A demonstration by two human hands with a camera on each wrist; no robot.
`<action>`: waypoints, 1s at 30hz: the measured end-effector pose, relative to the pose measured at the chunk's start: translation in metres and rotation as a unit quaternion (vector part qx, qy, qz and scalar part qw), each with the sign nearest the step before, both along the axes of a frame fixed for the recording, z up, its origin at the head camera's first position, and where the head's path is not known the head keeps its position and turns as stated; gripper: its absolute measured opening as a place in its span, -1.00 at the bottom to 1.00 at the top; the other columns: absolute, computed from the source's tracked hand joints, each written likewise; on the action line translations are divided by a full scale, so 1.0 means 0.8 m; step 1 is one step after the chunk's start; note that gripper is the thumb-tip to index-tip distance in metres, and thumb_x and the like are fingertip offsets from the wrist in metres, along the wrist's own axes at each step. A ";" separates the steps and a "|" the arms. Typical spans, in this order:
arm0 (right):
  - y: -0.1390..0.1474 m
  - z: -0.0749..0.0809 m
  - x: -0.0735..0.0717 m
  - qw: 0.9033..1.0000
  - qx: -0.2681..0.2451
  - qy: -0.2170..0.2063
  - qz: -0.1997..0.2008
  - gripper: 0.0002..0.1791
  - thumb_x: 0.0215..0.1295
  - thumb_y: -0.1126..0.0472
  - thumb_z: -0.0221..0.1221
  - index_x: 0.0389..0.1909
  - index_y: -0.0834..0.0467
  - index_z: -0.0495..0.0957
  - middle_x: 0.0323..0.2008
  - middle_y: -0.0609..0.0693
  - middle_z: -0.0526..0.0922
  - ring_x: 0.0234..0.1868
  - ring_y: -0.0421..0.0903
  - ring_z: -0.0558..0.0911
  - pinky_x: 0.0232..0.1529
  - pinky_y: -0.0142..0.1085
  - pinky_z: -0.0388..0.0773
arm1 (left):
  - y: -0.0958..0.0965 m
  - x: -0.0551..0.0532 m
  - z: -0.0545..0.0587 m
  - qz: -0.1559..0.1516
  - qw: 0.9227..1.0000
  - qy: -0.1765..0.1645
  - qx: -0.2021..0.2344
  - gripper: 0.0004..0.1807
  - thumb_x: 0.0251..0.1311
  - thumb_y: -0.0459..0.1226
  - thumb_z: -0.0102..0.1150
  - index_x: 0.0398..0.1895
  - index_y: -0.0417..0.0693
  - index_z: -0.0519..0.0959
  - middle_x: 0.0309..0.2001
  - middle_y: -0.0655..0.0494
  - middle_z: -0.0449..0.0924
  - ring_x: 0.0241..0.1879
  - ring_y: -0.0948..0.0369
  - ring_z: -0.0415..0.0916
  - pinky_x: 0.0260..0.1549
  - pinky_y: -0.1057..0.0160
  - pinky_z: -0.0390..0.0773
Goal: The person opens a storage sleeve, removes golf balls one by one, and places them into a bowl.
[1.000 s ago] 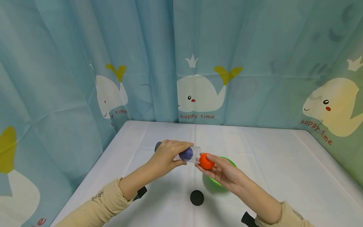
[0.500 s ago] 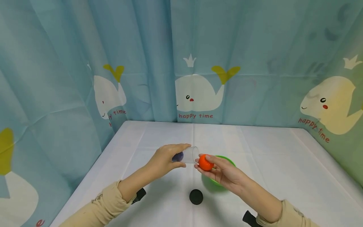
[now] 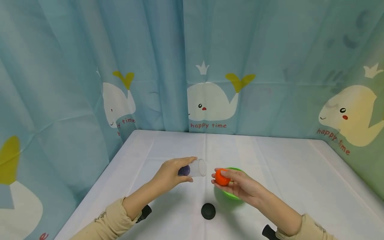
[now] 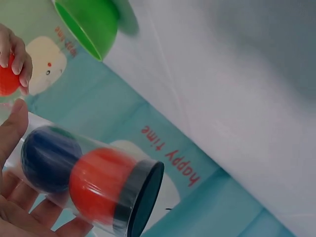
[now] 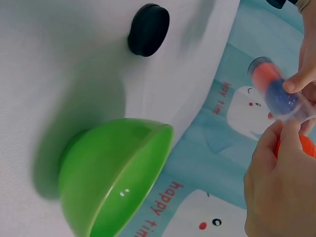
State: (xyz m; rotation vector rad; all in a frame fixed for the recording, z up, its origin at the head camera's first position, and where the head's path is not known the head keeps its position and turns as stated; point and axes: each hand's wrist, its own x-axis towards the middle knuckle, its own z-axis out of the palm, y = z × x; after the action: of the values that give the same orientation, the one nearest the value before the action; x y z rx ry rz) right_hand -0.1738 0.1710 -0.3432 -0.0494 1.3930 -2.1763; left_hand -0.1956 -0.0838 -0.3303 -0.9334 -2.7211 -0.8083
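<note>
My left hand (image 3: 169,175) grips a clear plastic tube (image 3: 196,167) that lies nearly level above the table, its uncovered end toward the right. Inside, a dark blue ball (image 4: 49,159) and an orange-red ball (image 4: 102,183) sit against the black cap (image 4: 143,197) closing the other end. My right hand (image 3: 244,186) pinches an orange ball (image 3: 222,177) between thumb and fingers, a short gap from the tube's mouth. Below the right hand stands a green bowl (image 5: 106,173), partly hidden by that hand in the head view.
A round black lid (image 3: 208,211) lies on the white tabletop (image 3: 168,143) in front of the bowl. Blue curtains (image 3: 144,40) with whale prints hang behind and beside the table. Black straps or devices (image 3: 144,213) show near both wrists.
The blue ball has slid deeper into the tube, toward the capped end. The left hand has shifted slightly left and down; the right hand with the orange ball has drawn back from the mouth.
</note>
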 end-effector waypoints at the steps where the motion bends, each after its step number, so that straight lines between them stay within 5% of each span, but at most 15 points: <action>1: 0.000 -0.002 0.000 1.000 -0.001 0.000 0.001 -0.58 0.36 0.26 0.06 0.18 0.34 0.36 0.00 0.10 0.50 -0.02 -0.01 0.63 0.06 -0.29 0.55 | 0.000 0.000 -0.001 0.000 1.000 -0.002 0.000 -0.28 -0.10 -0.21 0.42 0.24 -0.01 0.45 0.18 0.01 0.52 0.17 0.03 0.48 0.11 0.02 0.48; 11: 0.005 -0.008 -0.001 0.997 0.064 0.051 0.017 -0.56 0.31 0.28 0.13 0.15 0.38 0.34 -0.09 0.01 0.59 -0.03 -0.13 0.63 0.06 -0.29 0.56 | -0.002 0.001 -0.005 0.007 1.000 -0.003 0.005 -0.28 -0.12 -0.21 0.43 0.24 -0.02 0.46 0.16 0.01 0.54 0.14 0.04 0.50 0.09 0.02 0.49; 19: 0.005 -0.016 0.001 0.984 0.156 0.088 -0.007 -0.48 0.26 0.27 0.16 0.18 0.43 0.31 -0.04 0.00 0.62 0.01 -0.14 0.61 -0.02 -0.39 0.58 | -0.001 0.000 -0.009 0.010 1.000 -0.008 0.020 -0.28 -0.13 -0.21 0.43 0.23 -0.02 0.47 0.16 0.00 0.53 0.15 0.03 0.50 0.08 0.04 0.50; 26: 0.000 -0.020 0.002 0.954 0.266 0.135 -0.040 -0.49 0.18 0.29 0.20 0.13 0.41 0.37 -0.01 0.09 0.63 -0.10 -0.17 0.58 -0.15 -0.42 0.58 | 0.000 -0.001 -0.013 0.014 0.999 0.000 0.032 -0.28 -0.15 -0.21 0.45 0.21 -0.03 0.48 0.14 -0.01 0.55 0.11 0.01 0.53 0.04 0.05 0.53; 30: 0.001 -0.024 0.000 0.919 0.320 0.226 -0.037 -0.51 0.14 0.29 0.26 0.06 0.41 0.42 -0.01 0.19 0.61 -0.11 -0.10 0.58 -0.15 -0.42 0.56 | -0.001 -0.002 -0.013 0.019 0.999 -0.001 0.034 -0.28 -0.15 -0.21 0.44 0.21 -0.03 0.48 0.14 -0.02 0.55 0.11 0.02 0.53 0.03 0.07 0.54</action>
State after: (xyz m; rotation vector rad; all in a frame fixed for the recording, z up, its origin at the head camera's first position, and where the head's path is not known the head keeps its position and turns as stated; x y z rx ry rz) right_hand -0.1739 0.1715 -0.3623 -0.2714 2.3444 -1.7151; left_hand -0.1972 -0.0844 -0.3407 -0.8633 -2.6859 -0.8894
